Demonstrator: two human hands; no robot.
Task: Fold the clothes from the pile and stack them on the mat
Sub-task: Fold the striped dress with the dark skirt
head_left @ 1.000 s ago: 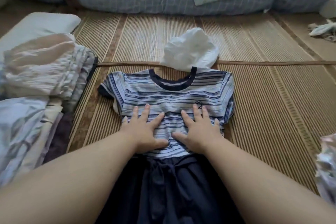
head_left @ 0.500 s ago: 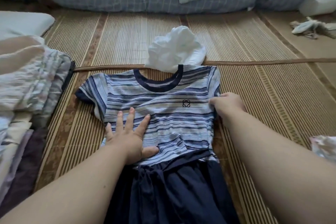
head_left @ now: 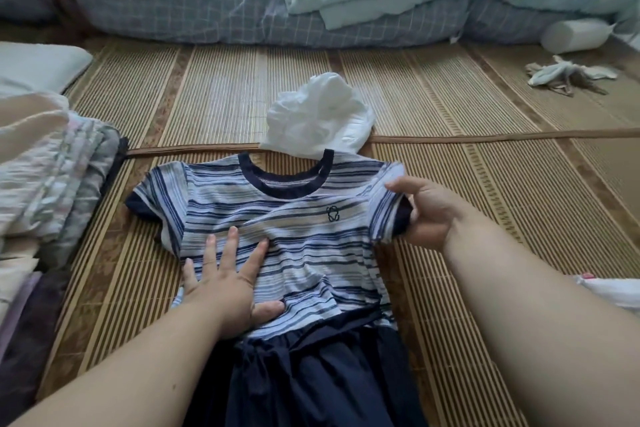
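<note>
Dress [head_left: 277,236] lay face up at frame centre on the mat [head_left: 467,184], striped top spread flat, navy skirt running off the bottom edge. Left hand [head_left: 225,281] was open, fingers splayed, palm pressing the lower left of the striped part, gripping nothing. Right hand [head_left: 426,215] was closed on the sleeve at centre right, thumb on top & fingers under the cuff, sleeve lifted a bit off the mat.

Progress, judged from the layout: dress was smoothed out but not folded yet; sleeve fold looked like the 1st step, w/ body folds left after. Stack [head_left: 52,184] of folded clothes sat at the left edge, so some items seemed done. White garment [head_left: 318,121] just above the collar looked crumpled, prob. still to fold. More cloth [head_left: 613,291] showed at the right edge; can't tell what it was.
</note>
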